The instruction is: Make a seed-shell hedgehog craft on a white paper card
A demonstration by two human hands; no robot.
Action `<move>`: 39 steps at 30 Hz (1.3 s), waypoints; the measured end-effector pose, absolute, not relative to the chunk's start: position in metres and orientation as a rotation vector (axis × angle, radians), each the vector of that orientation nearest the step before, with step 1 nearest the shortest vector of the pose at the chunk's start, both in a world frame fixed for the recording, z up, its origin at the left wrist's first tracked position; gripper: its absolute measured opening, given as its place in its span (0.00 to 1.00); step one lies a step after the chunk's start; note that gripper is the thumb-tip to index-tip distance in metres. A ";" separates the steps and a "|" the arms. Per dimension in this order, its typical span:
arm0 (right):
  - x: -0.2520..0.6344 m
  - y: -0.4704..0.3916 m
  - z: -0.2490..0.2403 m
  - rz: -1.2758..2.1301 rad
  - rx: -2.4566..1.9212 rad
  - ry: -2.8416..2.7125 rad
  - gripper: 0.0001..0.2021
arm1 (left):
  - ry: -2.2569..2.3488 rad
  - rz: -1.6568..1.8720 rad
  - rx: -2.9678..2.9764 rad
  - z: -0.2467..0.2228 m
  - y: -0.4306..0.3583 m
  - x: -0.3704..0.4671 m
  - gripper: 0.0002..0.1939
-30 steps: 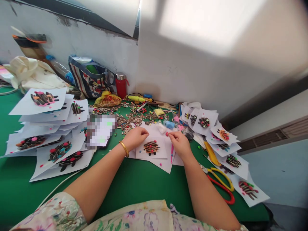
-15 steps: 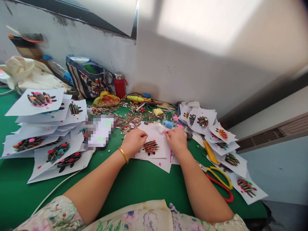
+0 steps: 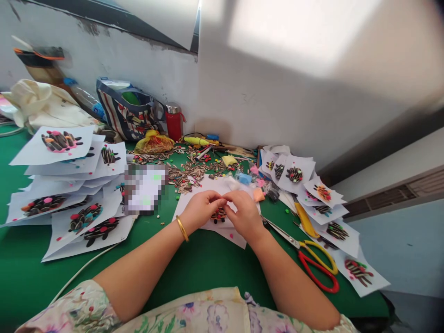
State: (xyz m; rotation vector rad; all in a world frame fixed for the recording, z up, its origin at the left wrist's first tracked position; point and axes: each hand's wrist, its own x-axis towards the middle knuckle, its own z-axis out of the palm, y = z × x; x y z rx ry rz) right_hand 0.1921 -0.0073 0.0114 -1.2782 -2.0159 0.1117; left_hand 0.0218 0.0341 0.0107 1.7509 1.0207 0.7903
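Note:
My left hand, with a gold bangle at the wrist, and my right hand meet at the fingertips above a white sheet of paper. Both are closed in a pinch. Whatever lies between the fingertips is too small or hidden to make out. Under them, partly covered, is a figure of dark striped sunflower seeds with red dots and black feet, stuck on the paper. Beyond the hands are a blue clay lump and an orange one.
Loose sunflower seeds spread behind the paper. Stacked seed-figure sheets stand at left and right. Scissors lie by my right forearm, near a yellow cutter. A pixelated phone sits left; a red flask stands behind.
My hands were apart on either side of the seed figure, with a red speck at the right fingertips. They have come together over it, and the orange lump now shows beyond my right hand.

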 end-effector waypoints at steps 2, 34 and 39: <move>0.190 -0.010 0.012 0.136 -1.273 -2.009 0.06 | 1.033 0.786 1.686 0.012 0.034 0.023 0.14; 0.279 0.021 -0.003 -0.423 -2.265 -1.721 0.12 | 1.293 0.763 2.253 0.020 0.038 0.013 0.18; 0.279 0.018 -0.003 -0.498 -2.165 -1.603 0.12 | 1.742 0.767 2.403 0.026 0.066 -0.019 0.18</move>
